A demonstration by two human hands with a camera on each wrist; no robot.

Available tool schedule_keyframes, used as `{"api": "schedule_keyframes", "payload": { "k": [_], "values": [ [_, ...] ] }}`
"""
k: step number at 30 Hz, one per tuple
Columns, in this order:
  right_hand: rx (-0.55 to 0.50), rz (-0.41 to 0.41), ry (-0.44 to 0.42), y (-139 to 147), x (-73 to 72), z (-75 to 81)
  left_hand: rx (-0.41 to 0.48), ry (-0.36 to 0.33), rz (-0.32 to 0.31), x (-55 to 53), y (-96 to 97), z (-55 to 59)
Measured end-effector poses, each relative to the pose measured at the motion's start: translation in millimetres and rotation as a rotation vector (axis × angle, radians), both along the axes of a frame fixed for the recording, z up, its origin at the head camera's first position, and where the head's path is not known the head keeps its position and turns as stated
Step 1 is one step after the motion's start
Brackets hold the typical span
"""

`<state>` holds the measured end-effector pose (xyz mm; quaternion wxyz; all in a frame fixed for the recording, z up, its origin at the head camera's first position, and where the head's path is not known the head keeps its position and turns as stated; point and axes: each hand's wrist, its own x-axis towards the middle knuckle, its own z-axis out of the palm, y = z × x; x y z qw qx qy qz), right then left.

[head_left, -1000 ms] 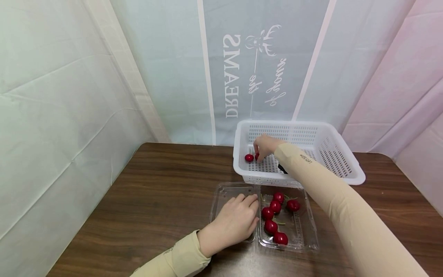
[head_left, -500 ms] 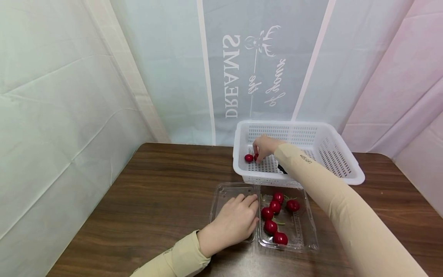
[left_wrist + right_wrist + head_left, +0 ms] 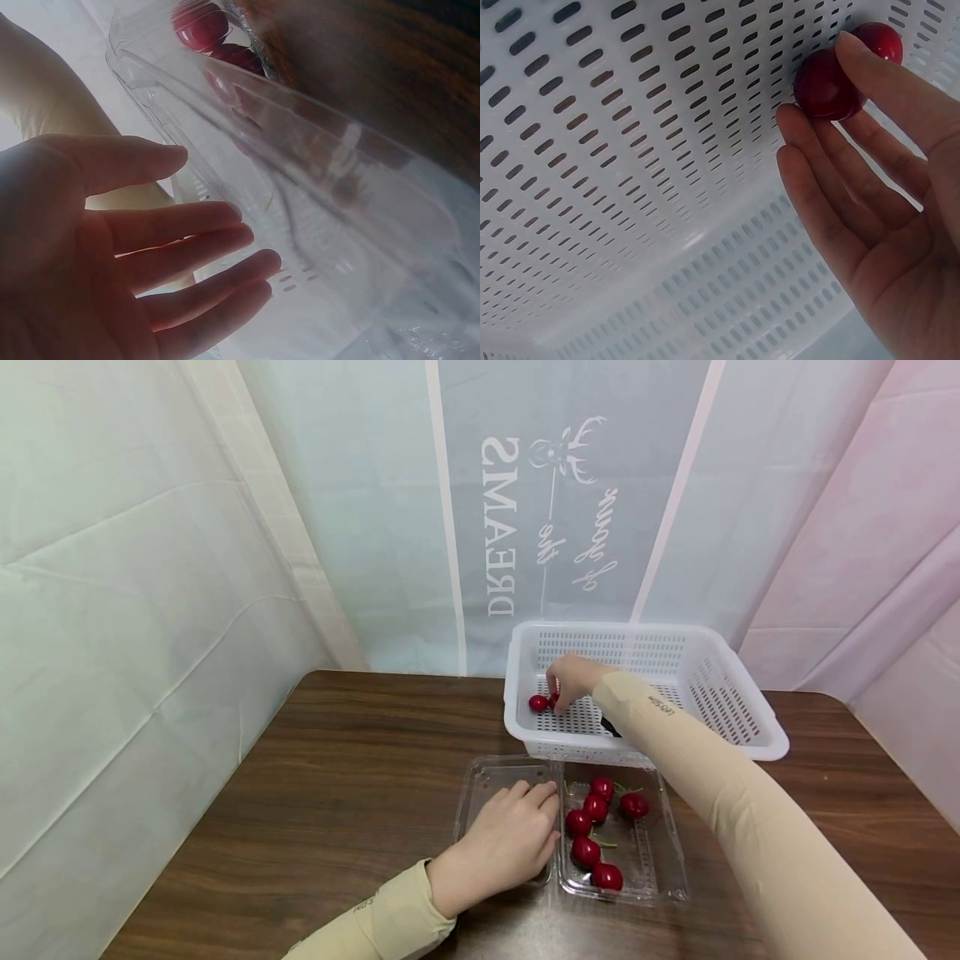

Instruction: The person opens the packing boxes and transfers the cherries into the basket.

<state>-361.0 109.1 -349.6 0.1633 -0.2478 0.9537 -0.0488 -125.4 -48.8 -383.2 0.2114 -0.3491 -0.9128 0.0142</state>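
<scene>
Inside the white basket, my right hand pinches a red cherry between thumb and fingers, low over the perforated floor. A second cherry lies just beyond it, to the left in the head view. My left hand rests on the lid half of an open clear plastic clamshell box, its fingers loosely extended near the hinge and holding nothing. In the box's right half lie several cherries, some with green stems. The left palm faces the clear plastic in the left wrist view.
The brown wooden table carries the basket at the back and the box in front of it. A grey printed curtain hangs behind the basket. My right forearm crosses over the basket's front rim.
</scene>
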Motion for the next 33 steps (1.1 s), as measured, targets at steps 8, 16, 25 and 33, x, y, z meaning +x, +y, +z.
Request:
{"api": "schedule_keyframes", "payload": {
  "k": [8, 16, 25, 33],
  "values": [
    [0.0, 0.002, 0.009, -0.1, 0.4, -0.9, 0.004, 0.007, -0.007, 0.9, -0.4, 0.0],
    [0.006, 0.023, 0.011, -1.0, -3.5, 3.1, 0.002, 0.005, -0.008, 1.5, -0.2, 1.1],
    [0.026, 0.096, 0.069, 3.1, 0.7, 20.9, -0.006, -0.022, 0.001, 2.0, 0.0, 1.5],
    [0.001, 0.103, 0.095, 11.3, 5.8, 33.1, 0.011, -0.008, -0.009, 2.3, 0.5, 1.4]
  ]
}}
